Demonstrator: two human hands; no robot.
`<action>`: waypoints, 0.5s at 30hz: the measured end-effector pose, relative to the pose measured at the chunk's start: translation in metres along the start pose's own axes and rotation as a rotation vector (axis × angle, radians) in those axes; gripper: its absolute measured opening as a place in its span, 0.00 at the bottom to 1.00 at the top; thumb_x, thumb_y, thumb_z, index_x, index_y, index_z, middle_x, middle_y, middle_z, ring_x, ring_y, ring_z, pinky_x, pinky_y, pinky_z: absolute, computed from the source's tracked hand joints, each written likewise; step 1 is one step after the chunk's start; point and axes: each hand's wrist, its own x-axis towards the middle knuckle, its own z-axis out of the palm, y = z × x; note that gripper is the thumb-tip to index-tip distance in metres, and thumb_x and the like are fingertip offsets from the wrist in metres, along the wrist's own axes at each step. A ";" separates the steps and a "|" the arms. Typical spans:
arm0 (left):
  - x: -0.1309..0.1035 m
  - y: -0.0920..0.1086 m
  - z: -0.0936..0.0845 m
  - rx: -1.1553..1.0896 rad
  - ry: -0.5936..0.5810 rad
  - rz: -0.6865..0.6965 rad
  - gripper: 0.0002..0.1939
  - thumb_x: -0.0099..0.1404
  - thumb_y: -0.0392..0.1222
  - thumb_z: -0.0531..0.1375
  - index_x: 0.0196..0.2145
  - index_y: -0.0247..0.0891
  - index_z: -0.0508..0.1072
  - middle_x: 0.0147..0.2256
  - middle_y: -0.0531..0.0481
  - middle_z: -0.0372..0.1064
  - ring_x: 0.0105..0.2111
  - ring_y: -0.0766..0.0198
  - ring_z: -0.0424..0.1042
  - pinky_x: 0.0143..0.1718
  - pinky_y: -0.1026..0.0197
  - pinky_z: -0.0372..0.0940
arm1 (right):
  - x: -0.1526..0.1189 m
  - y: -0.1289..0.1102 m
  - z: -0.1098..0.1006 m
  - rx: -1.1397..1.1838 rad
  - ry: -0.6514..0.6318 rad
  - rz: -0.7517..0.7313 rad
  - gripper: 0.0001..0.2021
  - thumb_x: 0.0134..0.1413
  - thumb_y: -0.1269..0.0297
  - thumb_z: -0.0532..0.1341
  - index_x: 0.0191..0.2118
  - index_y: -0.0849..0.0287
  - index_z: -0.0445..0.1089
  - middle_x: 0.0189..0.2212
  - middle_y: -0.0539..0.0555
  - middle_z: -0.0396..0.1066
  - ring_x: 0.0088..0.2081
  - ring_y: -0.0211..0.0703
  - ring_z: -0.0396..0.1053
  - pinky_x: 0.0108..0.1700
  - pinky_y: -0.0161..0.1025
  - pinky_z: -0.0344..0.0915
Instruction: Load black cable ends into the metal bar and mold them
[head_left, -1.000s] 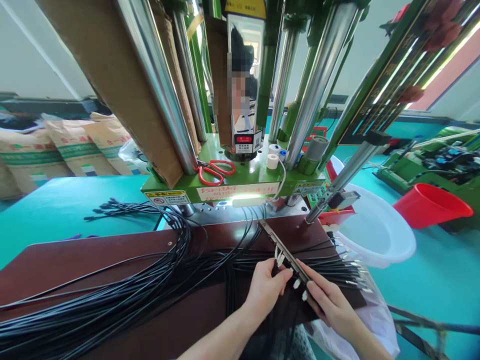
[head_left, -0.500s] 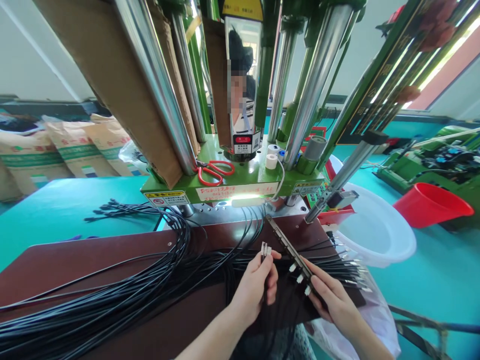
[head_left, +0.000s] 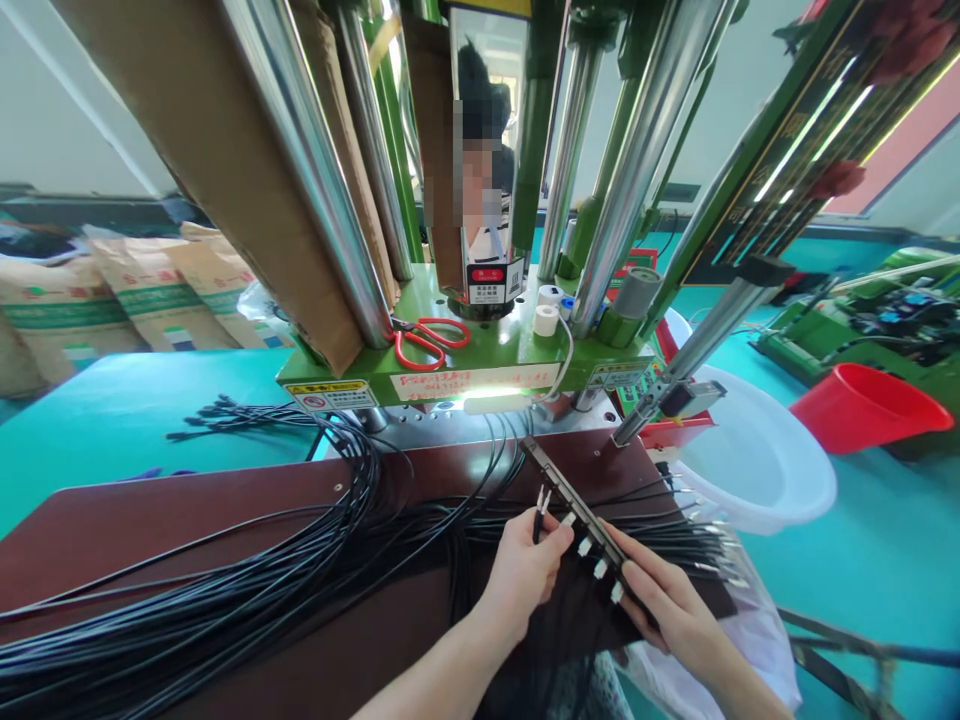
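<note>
Beside the left hand (head_left: 525,568) (cable-filled), metal bar (head_left: 576,503).

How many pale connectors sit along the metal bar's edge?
4 connectors in a row on the metal bar: one at the left hand's fingertips, two midway, one nearest the right hand. Fingers may hide more.

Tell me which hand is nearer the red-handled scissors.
Left. The left hand is in front of the scissors, somewhat right; the right hand, gripping the bar, is farther right.
</note>
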 end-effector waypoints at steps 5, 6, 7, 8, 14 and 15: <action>0.000 -0.001 -0.001 0.048 0.063 0.059 0.22 0.46 0.56 0.62 0.22 0.39 0.56 0.10 0.67 0.43 0.09 0.79 0.40 0.09 0.71 0.36 | -0.002 -0.001 0.005 -0.105 0.033 -0.079 0.26 0.50 0.50 0.59 0.54 0.55 0.63 0.22 0.50 0.65 0.17 0.31 0.50 0.17 0.30 0.50; 0.000 -0.001 -0.001 0.070 0.065 0.084 0.22 0.47 0.58 0.61 0.22 0.39 0.56 0.10 0.66 0.44 0.09 0.78 0.41 0.09 0.71 0.37 | -0.002 -0.002 0.006 -0.100 0.035 -0.071 0.25 0.50 0.50 0.59 0.53 0.54 0.64 0.23 0.51 0.66 0.17 0.31 0.50 0.17 0.30 0.49; 0.001 -0.002 -0.002 0.099 0.061 0.116 0.21 0.49 0.60 0.58 0.22 0.39 0.57 0.10 0.65 0.46 0.09 0.77 0.43 0.09 0.71 0.39 | -0.003 -0.003 0.007 -0.083 0.035 -0.055 0.25 0.50 0.50 0.59 0.53 0.54 0.64 0.24 0.51 0.66 0.17 0.30 0.48 0.17 0.29 0.48; 0.001 -0.002 -0.004 0.134 0.057 0.152 0.22 0.52 0.61 0.55 0.23 0.38 0.59 0.10 0.64 0.48 0.09 0.76 0.46 0.09 0.70 0.41 | -0.004 -0.004 0.008 -0.061 0.037 -0.038 0.25 0.50 0.50 0.59 0.52 0.54 0.65 0.25 0.51 0.66 0.16 0.28 0.47 0.16 0.28 0.45; -0.003 0.003 -0.012 0.095 0.039 0.245 0.26 0.57 0.62 0.49 0.14 0.38 0.53 0.10 0.60 0.46 0.10 0.76 0.48 0.12 0.68 0.41 | -0.006 -0.006 0.006 0.033 0.086 -0.071 0.26 0.52 0.51 0.58 0.54 0.57 0.61 0.14 0.43 0.50 0.14 0.28 0.43 0.15 0.27 0.36; -0.004 0.005 -0.012 0.047 -0.033 0.197 0.27 0.57 0.61 0.50 0.13 0.38 0.51 0.10 0.60 0.44 0.11 0.76 0.48 0.13 0.68 0.40 | -0.006 -0.006 0.006 0.035 0.082 -0.077 0.25 0.52 0.52 0.58 0.54 0.58 0.61 0.14 0.42 0.49 0.14 0.28 0.43 0.14 0.27 0.36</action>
